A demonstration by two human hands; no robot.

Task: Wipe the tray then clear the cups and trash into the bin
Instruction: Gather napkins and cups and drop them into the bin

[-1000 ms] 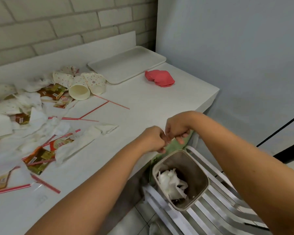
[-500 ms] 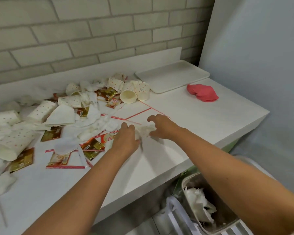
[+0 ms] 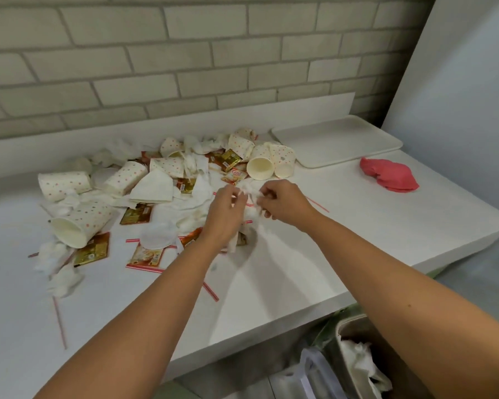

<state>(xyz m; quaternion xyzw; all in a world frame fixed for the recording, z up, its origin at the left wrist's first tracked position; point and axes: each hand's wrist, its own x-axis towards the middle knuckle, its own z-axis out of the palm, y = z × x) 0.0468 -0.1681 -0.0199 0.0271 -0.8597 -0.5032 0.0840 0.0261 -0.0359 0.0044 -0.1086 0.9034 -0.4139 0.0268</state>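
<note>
**While both hands bunch a tissue, the litter waits**

Just above the middle of the frame, the left hand and right hand meet over the white counter. Each has its fingers curled in, pinching the same crumpled white tissue, which is raised a little above the surface. Behind and to the left lies the rest of the job: dotted paper cups tipped on their sides, gold and red sachets, thin red straws and more wadded paper. The white tray sits bare at the upper right against the brick wall, with a red cloth just in front of it. From that, the wiping looks done and the clearing only begun. The bin stands below the counter edge at the lower right, already holding white paper.

To do this step well, I would ball the tissue tight so no tail drags sachets along. Then I would carry it right and down until it is plainly over the bin's mouth before letting go.
</note>
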